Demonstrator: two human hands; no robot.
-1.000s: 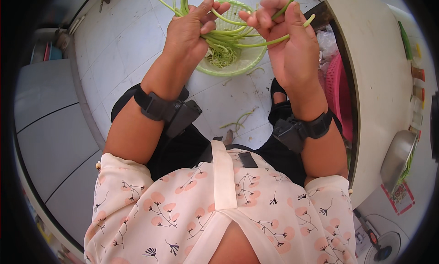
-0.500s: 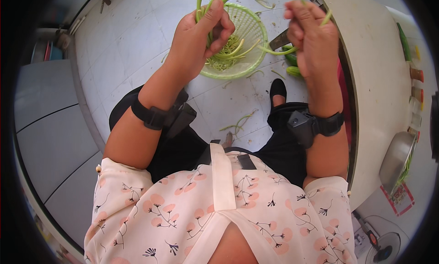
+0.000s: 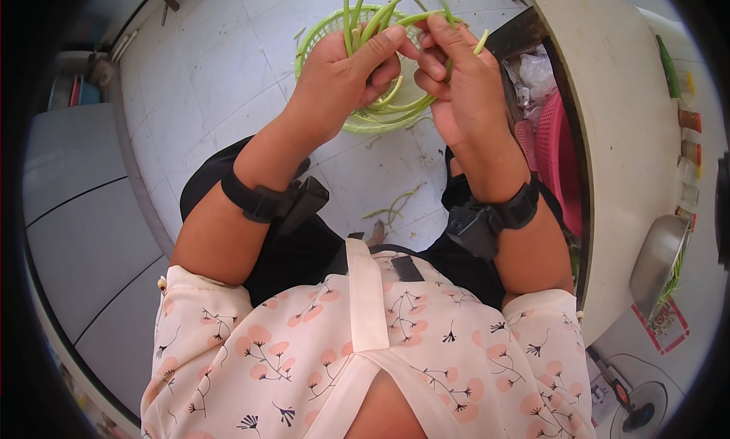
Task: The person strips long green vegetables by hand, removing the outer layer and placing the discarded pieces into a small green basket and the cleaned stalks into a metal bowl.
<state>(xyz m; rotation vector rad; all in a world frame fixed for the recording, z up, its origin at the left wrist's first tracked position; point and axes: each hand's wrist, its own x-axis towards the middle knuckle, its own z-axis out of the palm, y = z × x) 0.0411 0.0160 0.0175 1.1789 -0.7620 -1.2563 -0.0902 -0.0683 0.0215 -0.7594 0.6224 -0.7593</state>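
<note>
My left hand [image 3: 346, 77] grips a bunch of long green stalks [image 3: 363, 13] that stand up out of its fist. My right hand [image 3: 460, 77] is pressed close beside it, its fingertips pinching one of the same green stalks near the top. Both hands hover over a light green plastic basket [image 3: 319, 37] on the tiled floor, with more stalks curled inside it. Black bands with small boxes sit on both wrists.
Green trimmings [image 3: 395, 205] lie scattered on the white floor tiles between my knees. A pink basket [image 3: 559, 161] stands under a pale round table [image 3: 616, 112] at the right. A metal bowl [image 3: 658, 260] and bottles sit on that table.
My hands were apart half a second ago, the right one out by the table. Now they have come together over the basket, both on the stalk bunch.
</note>
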